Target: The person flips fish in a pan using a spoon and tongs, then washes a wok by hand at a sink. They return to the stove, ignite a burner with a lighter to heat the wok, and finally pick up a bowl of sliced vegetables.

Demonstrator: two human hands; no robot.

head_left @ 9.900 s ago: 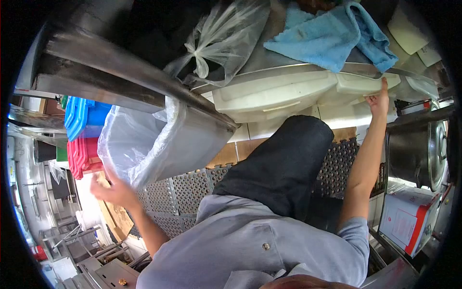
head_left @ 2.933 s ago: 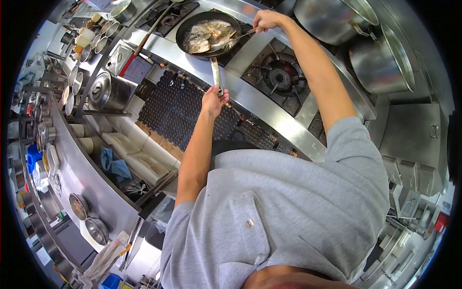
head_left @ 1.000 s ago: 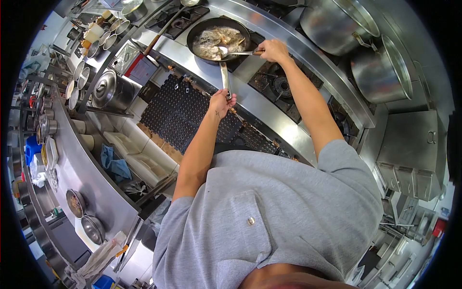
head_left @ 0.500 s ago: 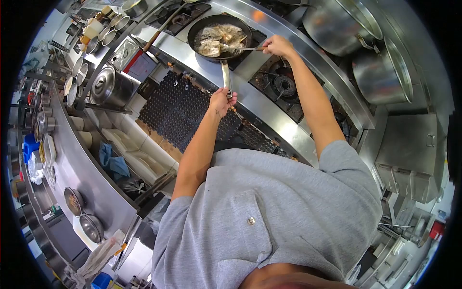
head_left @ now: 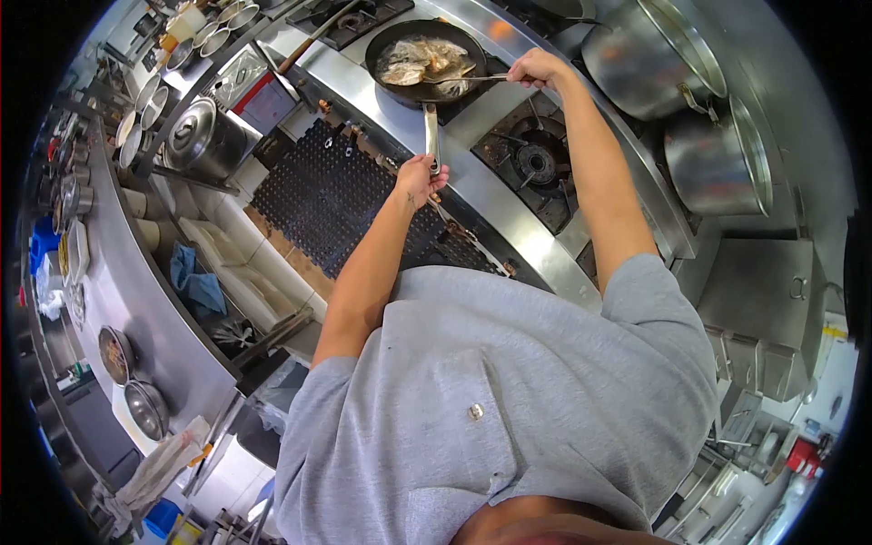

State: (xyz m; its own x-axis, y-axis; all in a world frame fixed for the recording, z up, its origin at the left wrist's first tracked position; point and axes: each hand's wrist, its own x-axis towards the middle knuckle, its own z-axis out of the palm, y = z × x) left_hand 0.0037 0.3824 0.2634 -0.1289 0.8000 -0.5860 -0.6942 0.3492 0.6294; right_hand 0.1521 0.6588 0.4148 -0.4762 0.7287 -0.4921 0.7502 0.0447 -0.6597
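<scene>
My left hand [head_left: 422, 180] is closed around the end of the metal handle [head_left: 431, 132] of a black frying pan [head_left: 374, 65]. In the pan, pale and lightly browned pieces of food [head_left: 427, 59], which look like fish, lie in shiny liquid. My right hand [head_left: 538, 69], at the pan's right, grips a thin spoon-like metal utensil [head_left: 481, 78]. Its far end reaches into the pan against the lower side of the pieces; its exact shape there is hard to make out. The pan sits over the stove top.
A bare gas burner [head_left: 536, 162] lies right of the pan handle. Large metal pots [head_left: 636, 68] stand at the upper right. A lidded pot [head_left: 202, 136] and a steel counter [head_left: 150, 295] with bowls are at left. A black perforated mat [head_left: 318, 195] covers the floor.
The utensil and my right hand have shifted slightly right and up, and the food pieces have changed position in the pan. My left hand keeps its hold on the handle.
</scene>
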